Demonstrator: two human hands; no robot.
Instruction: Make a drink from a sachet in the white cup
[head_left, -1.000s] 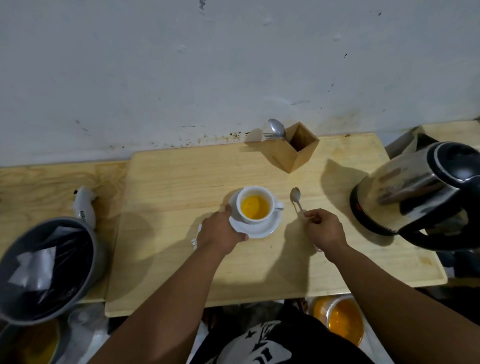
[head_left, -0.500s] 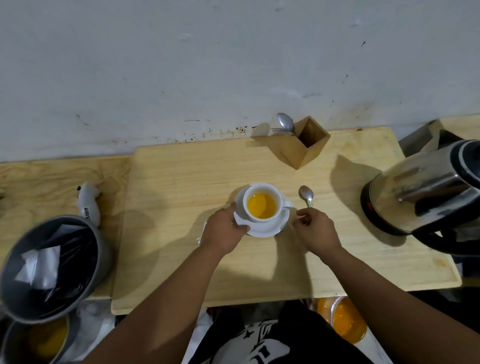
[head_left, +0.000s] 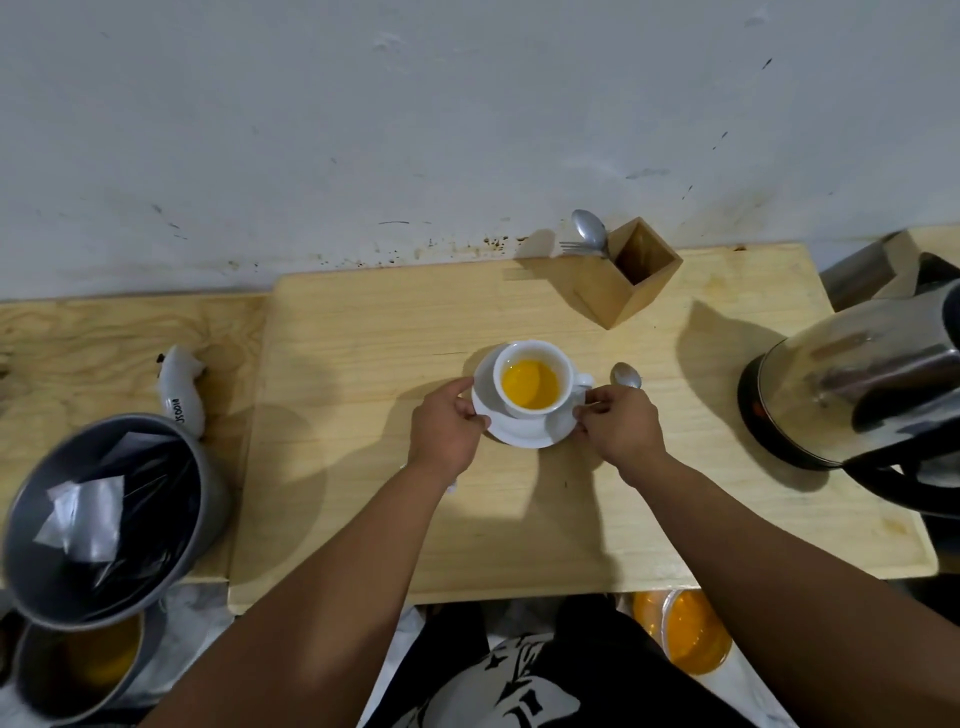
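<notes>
Head view: white cup (head_left: 531, 378) sits between both hands.

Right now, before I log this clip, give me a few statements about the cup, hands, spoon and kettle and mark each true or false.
1. The white cup holds an orange-yellow liquid. True.
2. The cup stands directly on the wooden board. False: it stands on a white saucer.
3. The left hand and right hand both touch the saucer's rim. True.
4. The right hand holds the spoon upright in the cup. False: the spoon's bowl shows on the board right of the cup.
5. The kettle stands left of the cup. False: it is at the right.
</notes>
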